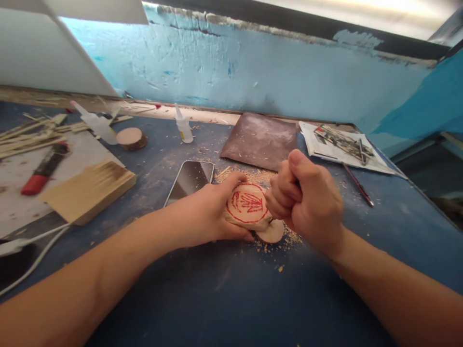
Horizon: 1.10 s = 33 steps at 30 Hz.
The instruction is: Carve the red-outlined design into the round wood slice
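My left hand (pixel 220 207) grips a round wood slice (pixel 248 205) by its left side, thumb on the far edge and fingers below. A red ring and a red plant-like drawing mark its pale top. Just right of the slice, my right hand (pixel 307 202) is closed in a fist, thumb uppermost. Whatever it holds, if anything, is hidden by the fingers. A smaller wood disc (pixel 272 232) lies under the slice's near right side. Wood shavings (pixel 258 177) are scattered around both pieces.
A phone (pixel 190 178) lies behind my left wrist. Brown sandpaper (pixel 262 140), a small glue bottle (pixel 183 124) and a wood round (pixel 131 139) sit farther back. A wooden block (pixel 90 190) is at left, and a dark pen (pixel 358 185) at right.
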### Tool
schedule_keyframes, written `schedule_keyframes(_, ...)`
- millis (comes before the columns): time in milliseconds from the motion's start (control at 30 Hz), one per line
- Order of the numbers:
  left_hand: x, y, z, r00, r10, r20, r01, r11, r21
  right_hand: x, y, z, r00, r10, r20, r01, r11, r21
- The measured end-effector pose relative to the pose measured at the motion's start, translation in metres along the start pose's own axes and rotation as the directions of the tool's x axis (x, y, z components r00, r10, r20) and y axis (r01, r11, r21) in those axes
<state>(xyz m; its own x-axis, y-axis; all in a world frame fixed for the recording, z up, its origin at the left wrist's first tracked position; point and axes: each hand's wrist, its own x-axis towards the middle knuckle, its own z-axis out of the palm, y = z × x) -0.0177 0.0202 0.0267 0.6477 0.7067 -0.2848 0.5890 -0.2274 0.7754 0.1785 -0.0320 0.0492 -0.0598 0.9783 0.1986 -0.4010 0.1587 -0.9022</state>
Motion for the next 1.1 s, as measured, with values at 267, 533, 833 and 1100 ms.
schedule_keyframes(267, 0.003, 0.002, 0.000, 0.996, -0.084, 0.002, 0.084, 0.990, 0.112, 0.002, -0.005, 0.000, 0.999, -0.028, -0.030, 0.028, 1.000, -0.015)
schedule_keyframes(533, 0.002, 0.001, 0.001, 0.997, -0.076, -0.016, 0.077, 0.989, 0.123, 0.001, -0.009, 0.005, 0.998, -0.054, -0.011, 0.054, 0.998, 0.015)
schedule_keyframes(833, 0.000, 0.001, 0.003, 0.998, -0.046, -0.050, 0.052, 0.990, 0.129, 0.003, -0.002, 0.006, 0.999, -0.038, -0.037, 0.040, 0.999, 0.034)
schedule_keyframes(1100, 0.007, -0.005, 0.003, 0.997, -0.063, -0.034, 0.068, 0.985, 0.156, 0.006, -0.024, 0.002, 0.998, -0.055, -0.027, 0.054, 0.998, -0.038)
